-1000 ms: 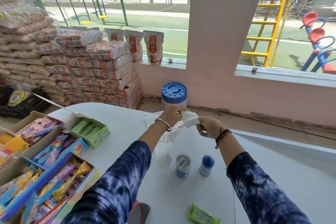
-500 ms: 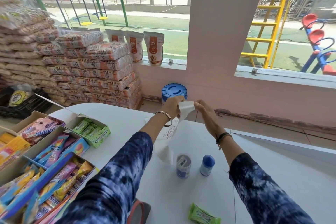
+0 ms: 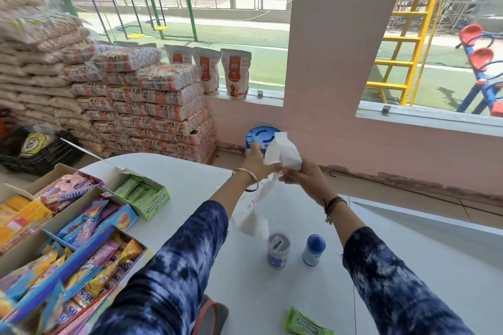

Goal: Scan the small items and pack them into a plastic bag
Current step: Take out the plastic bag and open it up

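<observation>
White bench (image 3: 408, 266): carried two small bottles (image 3: 278, 254) and a gum pack (image 3: 304, 323), unpacked.
Plastic bag (image 3: 275, 168): held above bench, mouth seemingly closed; film might slip or tear.
Left hand (image 3: 254, 162), right hand (image 3: 304, 179): fingers pinched on bag's top.

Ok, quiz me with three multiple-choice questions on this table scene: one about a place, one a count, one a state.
1. Where does the loose green gum pack lie?
A. on the white table, near edge
B. in the white plastic bag
C. on the windowsill

2. How many small blue-and-white bottles stand on the table?
A. one
B. two
C. four

3. What is the bag's state?
A. flat on the table
B. held up by both hands
C. tied shut

A: it lies bare on the tabletop. B: one open-topped, one blue-capped. B: the left hand and right hand grip it.
</observation>
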Demonstrator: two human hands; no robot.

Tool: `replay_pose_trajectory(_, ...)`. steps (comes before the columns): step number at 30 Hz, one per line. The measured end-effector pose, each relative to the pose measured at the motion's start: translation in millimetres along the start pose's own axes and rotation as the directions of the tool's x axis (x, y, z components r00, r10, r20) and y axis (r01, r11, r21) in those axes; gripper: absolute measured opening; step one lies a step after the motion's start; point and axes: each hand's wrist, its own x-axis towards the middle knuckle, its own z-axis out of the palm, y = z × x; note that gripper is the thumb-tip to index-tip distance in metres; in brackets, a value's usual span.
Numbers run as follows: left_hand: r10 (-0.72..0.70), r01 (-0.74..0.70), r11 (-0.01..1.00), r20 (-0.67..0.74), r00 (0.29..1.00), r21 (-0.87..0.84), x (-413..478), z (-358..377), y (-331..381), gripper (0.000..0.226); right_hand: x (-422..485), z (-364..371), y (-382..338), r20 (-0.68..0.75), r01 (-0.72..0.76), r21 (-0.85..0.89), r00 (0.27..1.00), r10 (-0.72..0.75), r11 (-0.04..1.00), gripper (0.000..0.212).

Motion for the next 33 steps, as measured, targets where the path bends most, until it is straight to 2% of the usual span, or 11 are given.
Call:
replay_pose_trajectory(3,-0.139,0.137,0.990,0.171,0.975,0.022,-6.5,1.3,-0.4,0.036,-1.0,1.2,3.8,0.011,0.011,-0.045,1.000,-0.011,0.999,0.025)
replay_pose_trajectory(5,-0.182,0.180,0.983,0.203,0.962,0.026,-8.5,-0.1,1.0,0.019,-2.7,1.2,7.5,0.016,0.009,-0.122,1.000,-0.008,0.992,0.023)
replay_pose_trajectory(7,-0.188,0.179,0.982,0.175,0.966,0.066,-5.3,-0.8,1.9,0.020,-3.7,-0.8,11.9,0.009,0.010,-0.162,1.000,-0.009,0.987,0.019)
replay_pose_trajectory(12,-0.073,0.067,0.972,0.020,0.997,0.227,-3.1,7.1,8.1,0.021,-4.8,-10.4,12.5,0.020,0.019,-0.207,1.000,-0.015,0.978,0.023)
replay_pose_trajectory(17,0.089,-0.091,0.913,0.024,0.996,0.397,-1.1,13.2,13.7,0.013,-8.0,-18.8,11.9,0.040,-0.029,-0.152,0.999,0.035,0.988,0.027)
replay_pose_trajectory(20,0.031,-0.067,0.962,0.139,0.990,0.264,0.9,13.0,12.5,0.023,-8.3,-22.3,15.1,-0.017,-0.070,-0.029,0.997,0.070,0.997,0.027)
replay_pose_trajectory(22,-0.074,0.030,0.988,0.297,0.952,0.151,-2.4,11.5,9.9,0.031,-8.3,-23.8,16.2,-0.041,-0.078,0.029,0.996,0.079,0.997,0.024)
replay_pose_trajectory(24,-0.123,0.073,0.987,0.377,0.918,0.144,-5.9,10.6,6.5,0.029,-8.1,-24.0,15.0,-0.070,-0.103,0.070,0.992,0.108,0.992,0.016)
replay_pose_trajectory(26,-0.107,0.046,0.980,0.320,0.941,0.193,-6.0,9.9,3.0,0.030,-6.3,-24.7,14.2,-0.111,-0.126,0.072,0.985,0.134,0.989,0.021)
replay_pose_trajectory(29,-0.039,0.009,0.931,0.075,0.996,0.364,-5.4,4.2,-0.7,0.022,-4.8,-32.5,16.4,-0.204,-0.189,0.113,0.956,0.209,0.976,0.018)
replay_pose_trajectory(33,0.088,-0.030,0.936,-0.151,0.985,0.352,-5.0,-4.5,-1.7,0.016,-3.7,-42.4,18.2,-0.301,-0.261,0.175,0.904,0.304,0.949,0.028)
